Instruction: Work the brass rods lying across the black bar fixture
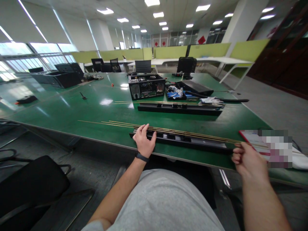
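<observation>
Several long thin brass strips (183,132) lie along a black power-strip housing (192,140) at the near edge of the green table (72,112). My left hand (143,140) rests on the housing's left end, its fingers curled over the strips there. My right hand (247,158) is closed in a pinch round the strips' right end, past the housing. A second black housing (179,108) with more brass strips lies farther back.
An open black computer case (146,86) stands mid-table, with a tray of parts (176,93) and a flat black panel (197,87) beside it. A red-edged paper (252,138) lies at the right. A black chair (31,186) stands at my lower left. Desks and chairs fill the back.
</observation>
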The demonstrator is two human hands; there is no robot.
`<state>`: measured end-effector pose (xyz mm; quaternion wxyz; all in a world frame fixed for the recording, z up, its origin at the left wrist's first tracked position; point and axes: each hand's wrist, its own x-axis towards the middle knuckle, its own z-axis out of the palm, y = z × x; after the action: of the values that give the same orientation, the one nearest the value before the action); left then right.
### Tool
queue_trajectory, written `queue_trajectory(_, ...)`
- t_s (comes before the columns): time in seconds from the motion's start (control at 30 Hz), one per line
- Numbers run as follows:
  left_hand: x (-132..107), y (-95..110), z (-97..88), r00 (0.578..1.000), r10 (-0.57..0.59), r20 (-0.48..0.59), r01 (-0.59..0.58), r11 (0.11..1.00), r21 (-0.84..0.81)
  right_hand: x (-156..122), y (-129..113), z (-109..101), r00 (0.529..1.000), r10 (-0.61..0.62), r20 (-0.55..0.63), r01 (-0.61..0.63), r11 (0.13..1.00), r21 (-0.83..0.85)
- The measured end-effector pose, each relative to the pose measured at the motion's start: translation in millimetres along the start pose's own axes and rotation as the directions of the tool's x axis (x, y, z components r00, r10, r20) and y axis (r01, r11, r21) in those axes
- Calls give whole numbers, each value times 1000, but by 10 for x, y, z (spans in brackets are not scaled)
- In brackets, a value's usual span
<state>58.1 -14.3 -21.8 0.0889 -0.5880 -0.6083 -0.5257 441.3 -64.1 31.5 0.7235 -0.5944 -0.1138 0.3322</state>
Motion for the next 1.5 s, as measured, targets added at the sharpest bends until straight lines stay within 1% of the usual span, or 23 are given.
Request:
queue_trajectory(0.27,-7,3,39,1000,-12,-23,12,1000,17,-45,-5,26,1000,-10,-19,10,1000,-6)
queue_trajectory(0.53,-29,-54,82,994,49,-96,-50,999,-14,-31,3,55,1000,13,-10,-14,999,-41)
queue_trajectory(0.67,-40,-80,77,996,48,-74,-51,998,-33,5,37,59,1000,-10,-15,9,999,-33)
queue_trajectory(0.83,-50,-101,73,999,21,-33,-22,999,-43,42,77,48,1000,-23,-22,22,999,-26)
queue_trajectory(0.97,-53,-100,77,998,46,-39,-47,998,-28,49,69,45,1000,-9,-20,9,999,-35)
queue_trajectory(1.1,-57,-90,81,996,73,-51,-73,997,-8,13,48,67,1000,-1,22,2,999,-52)
queue_trajectory(1.3,-53,-73,72,1000,31,3,-31,999,23,-166,88,177,997,-11,76,17,996,-85)
queue_trajectory(1.4,-50,-73,67,999,37,8,-37,999,7,-315,147,275,984,35,174,-16,994,-110)
queue_trajectory(1.5,-48,-78,66,999,42,13,-42,999,-7,-460,224,404,956,96,279,-54,986,-156)
